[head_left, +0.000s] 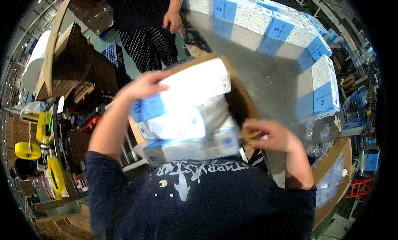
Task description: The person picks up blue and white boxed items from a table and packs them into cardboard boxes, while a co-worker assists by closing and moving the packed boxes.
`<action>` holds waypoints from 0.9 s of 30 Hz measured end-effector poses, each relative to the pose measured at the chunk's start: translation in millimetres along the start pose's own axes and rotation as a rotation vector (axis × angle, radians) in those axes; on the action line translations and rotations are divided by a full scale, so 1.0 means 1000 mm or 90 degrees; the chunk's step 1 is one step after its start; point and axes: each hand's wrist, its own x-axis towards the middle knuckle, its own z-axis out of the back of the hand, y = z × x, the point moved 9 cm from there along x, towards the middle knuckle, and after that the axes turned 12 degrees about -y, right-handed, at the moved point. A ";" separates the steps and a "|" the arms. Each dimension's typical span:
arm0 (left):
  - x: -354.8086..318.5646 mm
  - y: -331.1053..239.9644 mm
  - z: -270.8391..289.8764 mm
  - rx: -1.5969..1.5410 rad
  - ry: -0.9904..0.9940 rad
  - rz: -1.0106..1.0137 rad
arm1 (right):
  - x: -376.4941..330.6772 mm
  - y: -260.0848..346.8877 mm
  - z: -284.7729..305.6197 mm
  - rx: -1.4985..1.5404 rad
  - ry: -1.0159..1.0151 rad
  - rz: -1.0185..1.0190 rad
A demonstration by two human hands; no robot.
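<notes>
An open brown cardboard carton [242, 91] sits before me, with several white and blue boxes stacked in and over its near side. My left hand [145, 89] grips the far left corner of the topmost box [195, 82], thumb on its bright upper face. Below it lie a second box [174, 126] and a third box [195, 149], close to my shirt. My right hand [267, 135] is at the carton's right edge, its fingers curled on what looks like a cardboard flap. Motion blurs this hand, and the carton's inside is mostly hidden.
More white and blue boxes [290, 29] stand in a curved row on the grey table [265, 70]. A person [145, 28] stands beyond the carton. At right is a carton of clear plastic pieces [331, 182]; yellow tape rolls [28, 150] are at left.
</notes>
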 end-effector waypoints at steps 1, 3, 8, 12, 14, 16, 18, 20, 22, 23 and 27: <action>-0.009 0.001 -0.036 0.288 0.066 0.080 | 0.000 -0.016 0.011 0.112 -0.108 -0.095; -0.016 0.000 -0.065 0.484 -0.110 -0.135 | 0.019 -0.027 0.022 0.103 -0.239 -0.145; -0.050 0.113 -0.147 0.488 0.031 0.037 | 0.051 -0.045 -0.030 -0.536 -0.145 -0.061; -0.140 0.149 -0.066 0.486 -0.136 0.177 | 0.011 -0.051 -0.039 -0.354 -0.010 -0.238; -0.184 0.194 -0.035 0.031 -0.273 0.453 | -0.002 -0.086 0.024 -0.145 -0.347 -0.188; -0.192 0.186 -0.061 -0.512 -0.169 0.427 | 0.004 -0.103 0.088 -0.139 -0.545 -0.136; -0.147 0.085 -0.088 -0.298 -0.052 0.170 | 0.038 -0.142 0.070 0.013 -0.368 -0.185; -0.117 0.037 -0.128 0.165 -0.024 0.012 | 0.082 -0.131 -0.001 0.071 -0.093 -0.209; -0.115 0.032 -0.141 0.122 0.139 0.024 | 0.102 -0.113 -0.052 -0.111 0.107 0.020; -0.117 0.030 -0.147 0.100 0.218 0.023 | 0.107 -0.110 -0.074 -0.332 0.223 0.065; -0.160 -0.011 -0.182 0.039 0.354 -0.114 | 0.134 -0.125 -0.083 -0.545 0.379 0.152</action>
